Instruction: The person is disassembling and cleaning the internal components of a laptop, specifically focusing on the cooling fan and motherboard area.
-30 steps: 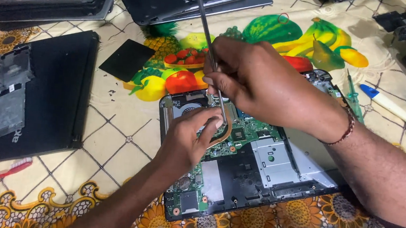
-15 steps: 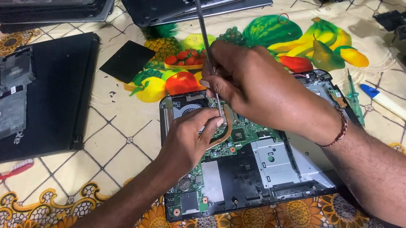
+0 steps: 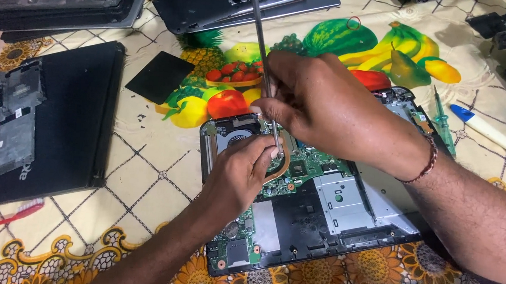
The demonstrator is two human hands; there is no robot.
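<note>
R hand [image 3: 331,114] pinches a long metal tool [image 3: 264,55], prob. tweezers or a thin driver, w/ thumb & fingers closed narrow round the shaft; tip comes down just below that grip, onto the copper heat pipe [image 3: 284,161] beside the fan [image 3: 235,138] of the opened laptop base [image 3: 341,223]. L hand [image 3: 236,176] sits right under the tool tip, fingers curled, touching the board [image 3: 279,187] at the heat pipe; can't tell if it actually holds a small part, fingertips hide it.

Vs. a sec ago: shaft leans a bit more upright, R hand has slid slightly toward the fan, L hand fingers have closed in nearer the tip. Laptop base hasn't shifted on the worktop [image 3: 146,170]. Judging by that, work is still fine positioning at one spot on the cooler, nothing lifted out yet.

Around: well L of the grips, black bottom cover [image 3: 73,119] w/ a grey panel [image 3: 11,121] on it; black square pad [image 3: 160,78] up-left; red toothbrush [image 3: 2,220] far low-left; green screwdriver [image 3: 441,121] and white-handled tool [image 3: 493,136] to the R; more laptops [image 3: 214,2] stacked beyond.
</note>
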